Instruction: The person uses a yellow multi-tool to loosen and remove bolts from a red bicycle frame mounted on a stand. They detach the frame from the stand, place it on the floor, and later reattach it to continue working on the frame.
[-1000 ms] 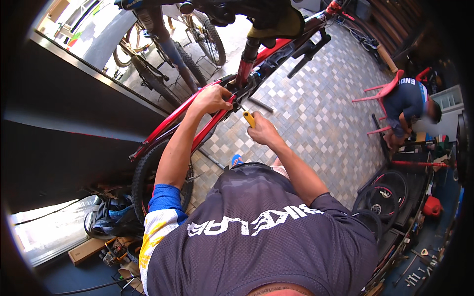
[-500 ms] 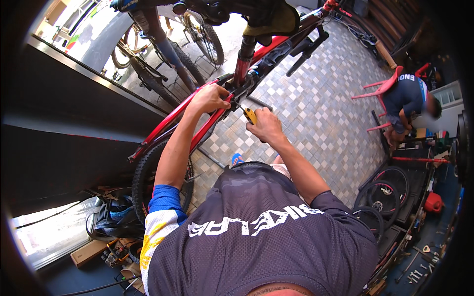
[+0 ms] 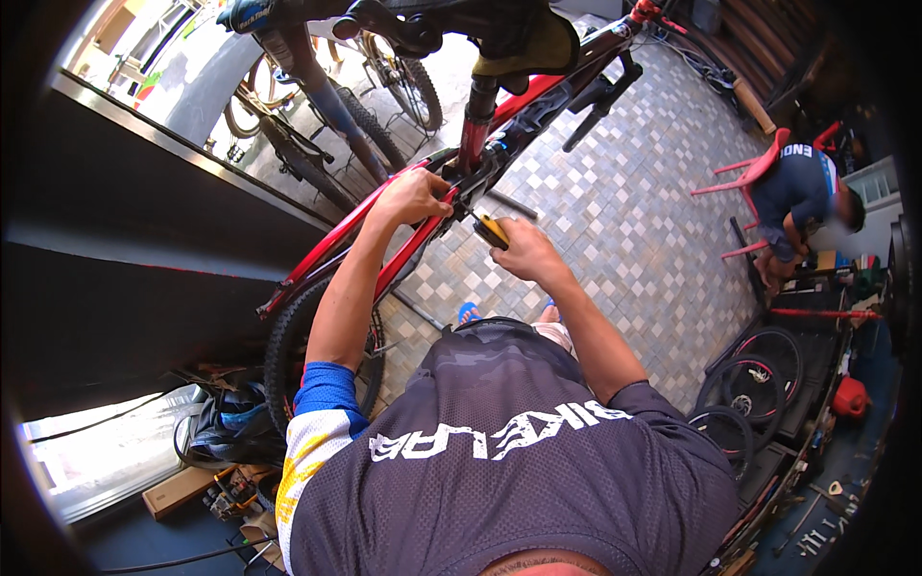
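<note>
The right hand point(image 3: 528, 253) is clamped around a slim hand tool with a yellow-and-black handle point(image 3: 494, 231), its thin shaft pointing up and left from that hand toward a glossy red metal bicycle frame point(image 3: 472, 144). The left hand point(image 3: 411, 196), to the left of the tool, rests against the frame with its fingers curled in near where the tubes meet; its fingertips are partly hidden, so I cannot tell whether they pinch anything. Below the left hand is a knobbly black rubber tyre point(image 3: 278, 360), and above it stands a thick dark post point(image 3: 338, 115). Right of the right hand stretches a grey-and-white tiled floor point(image 3: 643, 221); farther right, a person in a dark shirt point(image 3: 795, 192) bends forward by a red plastic chair point(image 3: 767, 158).
</note>
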A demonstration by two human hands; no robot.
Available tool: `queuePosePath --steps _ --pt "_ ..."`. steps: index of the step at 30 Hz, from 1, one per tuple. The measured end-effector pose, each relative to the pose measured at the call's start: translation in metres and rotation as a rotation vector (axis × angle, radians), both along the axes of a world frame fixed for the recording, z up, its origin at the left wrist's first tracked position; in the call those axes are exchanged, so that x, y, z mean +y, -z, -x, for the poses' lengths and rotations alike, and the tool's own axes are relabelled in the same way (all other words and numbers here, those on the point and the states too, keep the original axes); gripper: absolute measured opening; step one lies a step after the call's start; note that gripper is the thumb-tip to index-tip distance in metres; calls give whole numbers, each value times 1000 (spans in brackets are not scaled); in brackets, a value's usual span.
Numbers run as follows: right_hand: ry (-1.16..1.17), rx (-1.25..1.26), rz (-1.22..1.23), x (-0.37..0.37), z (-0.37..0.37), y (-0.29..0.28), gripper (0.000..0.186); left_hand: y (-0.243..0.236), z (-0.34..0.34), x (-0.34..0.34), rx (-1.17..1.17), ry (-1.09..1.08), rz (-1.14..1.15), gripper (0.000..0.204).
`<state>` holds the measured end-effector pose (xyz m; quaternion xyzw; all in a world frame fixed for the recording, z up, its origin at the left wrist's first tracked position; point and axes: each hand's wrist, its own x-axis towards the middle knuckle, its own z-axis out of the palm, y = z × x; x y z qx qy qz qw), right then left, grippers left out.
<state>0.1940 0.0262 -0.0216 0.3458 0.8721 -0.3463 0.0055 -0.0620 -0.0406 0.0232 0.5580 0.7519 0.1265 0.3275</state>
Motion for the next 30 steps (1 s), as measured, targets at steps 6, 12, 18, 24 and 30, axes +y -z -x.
queuePosePath --steps 6,12,18,24,30 --pt "40 -116 -175 -13 11 1 42 6 4 0 -25 21 -40 36" --pt "69 -155 -82 -17 23 19 41 17 7 -5 17 31 -96 41" --pt "46 -76 -1 -10 8 -4 61 7 3 2 30 55 -53 48" --pt "52 -34 67 -4 7 -9 51 1 2 -7 63 43 -52 50" --pt "215 32 217 3 7 36 58 7 -1 2 59 56 -75 46"
